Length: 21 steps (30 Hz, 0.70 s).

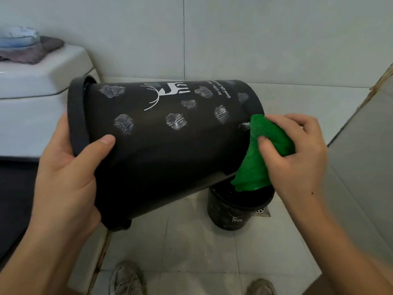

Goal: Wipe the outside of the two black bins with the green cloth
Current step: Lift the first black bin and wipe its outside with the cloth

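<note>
the left hand [63,175] is gripping the big black bin [161,145] near its rim, thumb lying across the side wall and the fingers curled round behind, out of sight. the bin is being held off the floor and tipped on its side, its open mouth facing left toward the toilet tank [38,88] and its base pointing right. a white deer print [170,90], some small white lettering and several grey smudgy patches are showing on the upturned wall.

the right hand [295,152] is clutching the green cloth [257,158], bunched up, with the thumb and fingers curled round it. the cloth is touching the bin at the base end, on its lower right edge, and a loose fold is hanging down below the hand.

the second black bin [234,213], smaller in view, is standing upright on the tiled floor [180,241] beneath the cloth, with the same deer mark on its side. a floor drain [262,210] is showing just beside it on the right.

a folded grey towel [32,52] with a pale blue thing on top is resting on the tank lid. two shoes [127,277] are showing at the bottom edge.
</note>
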### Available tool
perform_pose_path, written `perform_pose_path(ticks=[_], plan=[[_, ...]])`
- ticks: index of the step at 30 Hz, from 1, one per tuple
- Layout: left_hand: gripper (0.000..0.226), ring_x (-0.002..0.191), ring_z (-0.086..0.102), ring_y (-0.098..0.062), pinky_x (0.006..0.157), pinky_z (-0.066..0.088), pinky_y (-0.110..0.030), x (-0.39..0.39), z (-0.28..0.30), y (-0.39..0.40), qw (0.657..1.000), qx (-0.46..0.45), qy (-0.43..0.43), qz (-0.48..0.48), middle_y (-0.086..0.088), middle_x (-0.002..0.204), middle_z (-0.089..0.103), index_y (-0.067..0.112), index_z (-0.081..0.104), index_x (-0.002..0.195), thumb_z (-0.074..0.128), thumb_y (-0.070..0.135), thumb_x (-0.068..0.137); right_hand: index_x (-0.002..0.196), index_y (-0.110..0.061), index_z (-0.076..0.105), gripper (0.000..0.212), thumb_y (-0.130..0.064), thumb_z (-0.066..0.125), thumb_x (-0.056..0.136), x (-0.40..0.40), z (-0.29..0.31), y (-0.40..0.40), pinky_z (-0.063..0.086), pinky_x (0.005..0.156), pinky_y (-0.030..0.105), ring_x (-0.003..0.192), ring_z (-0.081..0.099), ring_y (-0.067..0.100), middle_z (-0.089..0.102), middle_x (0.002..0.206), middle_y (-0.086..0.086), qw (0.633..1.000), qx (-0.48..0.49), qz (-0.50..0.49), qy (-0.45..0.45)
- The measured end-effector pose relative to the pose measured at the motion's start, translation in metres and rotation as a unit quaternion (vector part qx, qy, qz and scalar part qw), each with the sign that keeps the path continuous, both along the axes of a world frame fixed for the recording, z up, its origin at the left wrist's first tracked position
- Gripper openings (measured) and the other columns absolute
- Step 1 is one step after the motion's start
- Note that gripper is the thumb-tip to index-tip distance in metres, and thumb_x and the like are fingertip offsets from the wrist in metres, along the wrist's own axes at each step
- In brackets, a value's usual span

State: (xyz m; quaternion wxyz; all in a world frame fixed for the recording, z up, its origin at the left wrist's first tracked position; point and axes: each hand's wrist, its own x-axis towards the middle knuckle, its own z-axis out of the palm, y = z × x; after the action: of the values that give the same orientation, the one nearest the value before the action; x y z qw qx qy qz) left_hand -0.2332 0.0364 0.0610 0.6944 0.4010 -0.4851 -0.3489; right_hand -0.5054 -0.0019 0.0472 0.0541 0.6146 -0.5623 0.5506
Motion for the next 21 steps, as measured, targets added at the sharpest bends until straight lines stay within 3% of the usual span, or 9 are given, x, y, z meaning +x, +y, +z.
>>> perform_pose_path(ticks=[1, 4, 7, 9, 12, 14, 17, 19, 21], plan=[[0.037, 0.113, 0.065, -0.017, 0.089, 0.056, -0.034, 0.004, 0.001, 0.000, 0.999, 0.023, 0.012, -0.023, 0.008, 0.117, 0.070, 0.030, 0.059, 0.125, 0.060, 0.018, 0.091, 0.111, -0.020, 0.072, 0.034, -0.025, 0.063, 0.078, -0.003, 0.001, 0.000, 0.033, 0.079, -0.002, 0.090, 0.045, -0.006, 0.051, 0.107, -0.007, 1.000, -0.003, -0.002, -0.006], [0.077, 0.121, 0.060, -0.027, 0.091, 0.054, -0.045, 0.014, -0.003, -0.001, 0.992, 0.091, 0.038, -0.075, -0.005, 0.132, 0.063, 0.022, 0.051, 0.139, 0.075, 0.045, 0.070, 0.111, -0.020, 0.071, 0.038, -0.031, 0.058, 0.078, -0.004, 0.005, 0.001, 0.033, 0.080, -0.002, 0.092, 0.046, -0.004, 0.055, 0.109, 0.001, 0.999, -0.005, -0.015, -0.042], [0.049, 0.117, 0.063, -0.021, 0.088, 0.056, -0.035, 0.007, -0.003, -0.002, 0.998, 0.040, 0.006, -0.058, 0.003, 0.125, 0.067, 0.027, 0.053, 0.134, 0.064, 0.022, 0.087, 0.113, -0.019, 0.071, 0.039, -0.032, 0.057, 0.079, 0.012, -0.002, 0.007, 0.041, 0.079, 0.012, 0.093, 0.053, 0.008, 0.058, 0.112, 0.006, 0.999, 0.008, 0.021, 0.029], [0.047, 0.107, 0.067, -0.008, 0.083, 0.057, -0.025, -0.005, 0.002, 0.001, 0.999, 0.005, -0.029, -0.014, 0.016, 0.113, 0.071, 0.034, 0.055, 0.125, 0.047, -0.001, 0.095, 0.111, -0.023, 0.072, 0.038, -0.035, 0.057, 0.079, 0.017, -0.007, 0.009, 0.045, 0.071, 0.024, 0.091, 0.056, 0.012, 0.060, 0.112, 0.002, 0.993, 0.022, 0.048, 0.104], [0.051, 0.101, 0.068, -0.002, 0.080, 0.057, -0.020, -0.009, 0.002, 0.002, 0.999, 0.001, -0.035, 0.006, 0.022, 0.106, 0.071, 0.035, 0.055, 0.121, 0.044, -0.007, 0.094, 0.113, -0.028, 0.071, 0.038, -0.036, 0.058, 0.078, 0.000, 0.005, -0.008, 0.038, 0.075, 0.011, 0.088, 0.050, 0.004, 0.058, 0.112, 0.000, 0.999, 0.048, 0.000, 0.007], [0.045, 0.107, 0.068, -0.011, 0.081, 0.058, -0.026, 0.002, -0.003, 0.001, 0.999, 0.031, -0.003, -0.027, 0.013, 0.113, 0.071, 0.032, 0.055, 0.129, 0.063, 0.016, 0.088, 0.114, -0.026, 0.070, 0.038, -0.032, 0.058, 0.079, -0.006, 0.010, -0.014, 0.031, 0.073, 0.000, 0.087, 0.045, -0.002, 0.055, 0.113, 0.001, 0.997, 0.039, -0.032, -0.050], [0.095, 0.112, 0.066, -0.026, 0.079, 0.059, -0.035, 0.011, -0.004, 0.003, 0.988, 0.133, 0.032, -0.067, -0.002, 0.123, 0.069, 0.021, 0.053, 0.136, 0.082, 0.056, 0.053, 0.113, -0.024, 0.070, 0.037, -0.032, 0.058, 0.079, 0.009, 0.002, 0.000, 0.038, 0.073, 0.016, 0.091, 0.052, 0.007, 0.057, 0.111, 0.001, 0.999, 0.024, 0.010, 0.034], [0.069, 0.113, 0.066, -0.022, 0.082, 0.059, -0.035, 0.008, -0.002, 0.001, 0.994, 0.101, 0.016, -0.048, 0.001, 0.123, 0.069, 0.023, 0.052, 0.137, 0.073, 0.041, 0.074, 0.112, -0.026, 0.070, 0.038, -0.036, 0.057, 0.078, 0.009, 0.001, 0.001, 0.042, 0.072, 0.025, 0.091, 0.054, 0.009, 0.058, 0.110, -0.002, 0.996, 0.039, 0.035, 0.068], [0.049, 0.111, 0.067, -0.018, 0.083, 0.058, -0.034, 0.004, -0.002, 0.002, 0.996, 0.081, 0.006, -0.024, 0.005, 0.121, 0.069, 0.027, 0.052, 0.136, 0.062, 0.021, 0.088, 0.112, -0.029, 0.070, 0.038, -0.036, 0.057, 0.078, 0.001, 0.006, -0.009, 0.039, 0.074, 0.022, 0.090, 0.054, 0.009, 0.055, 0.108, -0.007, 0.998, 0.057, 0.008, 0.012]])
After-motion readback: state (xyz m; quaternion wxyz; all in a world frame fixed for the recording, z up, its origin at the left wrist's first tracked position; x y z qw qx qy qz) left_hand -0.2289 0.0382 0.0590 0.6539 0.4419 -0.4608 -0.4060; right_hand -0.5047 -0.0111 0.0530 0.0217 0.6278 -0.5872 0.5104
